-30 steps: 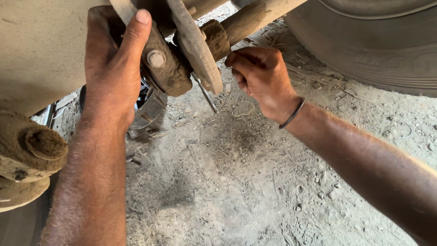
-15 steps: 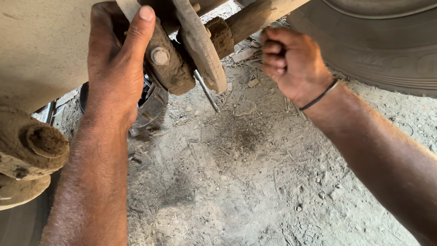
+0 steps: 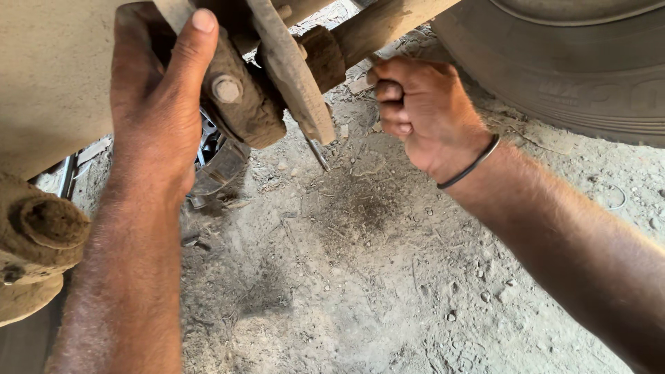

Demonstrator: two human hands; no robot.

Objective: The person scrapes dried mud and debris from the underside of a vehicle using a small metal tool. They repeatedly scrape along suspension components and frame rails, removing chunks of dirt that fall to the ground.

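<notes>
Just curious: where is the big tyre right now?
In the head view, the tyre fills the top right corner, resting on the dusty ground just behind the right hand.
</notes>
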